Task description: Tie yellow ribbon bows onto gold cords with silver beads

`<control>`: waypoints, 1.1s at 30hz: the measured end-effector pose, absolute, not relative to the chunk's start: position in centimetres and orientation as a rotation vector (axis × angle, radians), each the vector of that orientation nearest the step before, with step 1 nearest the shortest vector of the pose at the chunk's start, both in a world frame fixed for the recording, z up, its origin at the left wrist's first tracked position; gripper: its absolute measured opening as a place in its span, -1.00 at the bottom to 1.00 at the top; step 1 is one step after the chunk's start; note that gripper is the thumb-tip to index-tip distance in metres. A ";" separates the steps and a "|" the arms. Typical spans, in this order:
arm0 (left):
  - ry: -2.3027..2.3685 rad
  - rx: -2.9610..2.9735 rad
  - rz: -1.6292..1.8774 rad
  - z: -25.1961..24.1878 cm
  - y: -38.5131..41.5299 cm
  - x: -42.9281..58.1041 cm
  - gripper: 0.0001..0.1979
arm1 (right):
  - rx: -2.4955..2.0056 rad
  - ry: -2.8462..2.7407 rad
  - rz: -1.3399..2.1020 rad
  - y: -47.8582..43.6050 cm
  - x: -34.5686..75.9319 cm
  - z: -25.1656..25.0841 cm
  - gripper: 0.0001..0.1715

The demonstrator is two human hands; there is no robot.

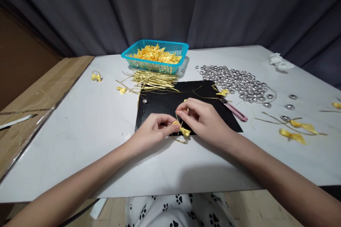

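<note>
Over the near edge of a black mat [160, 108], my left hand [157, 126] pinches a small yellow ribbon bow [184, 131] between thumb and fingertips. My right hand [201, 115] is closed in a pinch on a thin gold cord [177, 116] that rises from the bow. A loop of the cord hangs below the bow. Another bit of yellow shows behind the right fingers, mostly hidden. On the mat, left of the hands, lies one silver bead [145, 101].
Behind the mat lie a bundle of gold cords [154, 79] and a blue basket [154, 65] of yellow bows. Many silver beads [234, 81] spread to the right. A pink-handled cutter [236, 110] rests on the mat's right side. Loose bows [293, 136] lie further right; a finished-looking bow [96, 76] sits left.
</note>
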State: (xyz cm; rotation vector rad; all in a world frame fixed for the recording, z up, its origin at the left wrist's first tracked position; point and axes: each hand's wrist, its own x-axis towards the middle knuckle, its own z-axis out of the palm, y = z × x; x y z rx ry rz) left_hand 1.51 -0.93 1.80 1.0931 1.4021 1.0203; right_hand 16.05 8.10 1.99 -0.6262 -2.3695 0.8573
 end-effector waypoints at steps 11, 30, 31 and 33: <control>1.477 0.932 1.267 2.2 -0.6 0.9 -0.90 | -0.630 -2.214 0.840 7.2 16.1 2.1 -0.84; 1.296 0.671 1.281 2.3 -0.6 0.8 -0.91 | -0.161 -2.381 -0.245 6.7 16.8 1.0 -0.77; 1.296 0.662 1.283 2.4 -0.7 0.8 -0.91 | -0.144 -2.363 -0.286 6.6 16.8 1.0 -0.78; 1.291 0.634 1.289 2.5 -0.8 0.9 -0.91 | -0.108 -2.331 -0.348 6.6 16.8 1.1 -0.80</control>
